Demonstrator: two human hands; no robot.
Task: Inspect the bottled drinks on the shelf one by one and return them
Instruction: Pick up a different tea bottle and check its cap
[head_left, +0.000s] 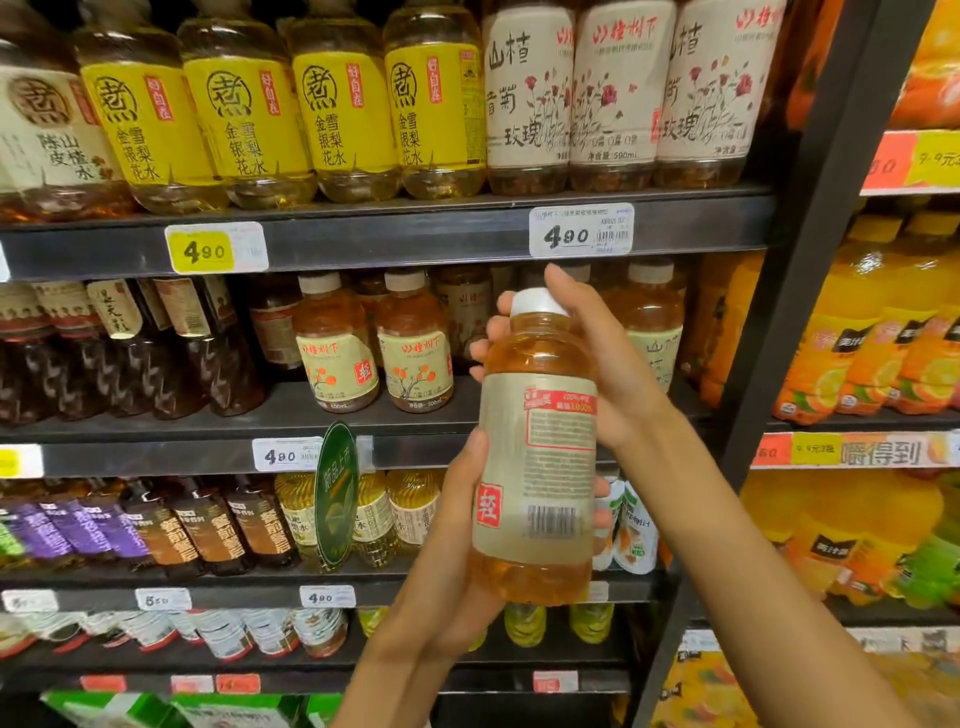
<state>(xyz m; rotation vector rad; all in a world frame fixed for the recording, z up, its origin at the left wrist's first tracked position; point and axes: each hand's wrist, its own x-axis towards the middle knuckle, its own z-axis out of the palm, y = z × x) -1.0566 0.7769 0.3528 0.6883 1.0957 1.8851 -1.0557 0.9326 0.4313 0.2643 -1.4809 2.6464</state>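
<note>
Hands are holding one bottle (537, 457) upright in front of the shelves (395, 236), off its row and clear of the other stock. The left hand (452, 545) is cupping the lower body, its grip wrapped round the base with the thumb lying up the label's edge. The right hand (597, 364) is gripping the neck and shoulder from behind, fingers curling round just below the white cap (537, 301). Amber drink is filling the bottle nearly to the cap, and the pale label is facing the camera with a barcode, small print and a red square mark. On the middle shelf, just behind, two matching bottles (374, 343) with cream caps are standing side by side, holding the same amber liquid. Above, yellow-labelled bottles (291, 109) of pale golden drink are sitting beside white-labelled bottles (613, 93) printed with roses. To the right, orange juice bottles (872, 343) are crowding the neighbouring rack.
</note>
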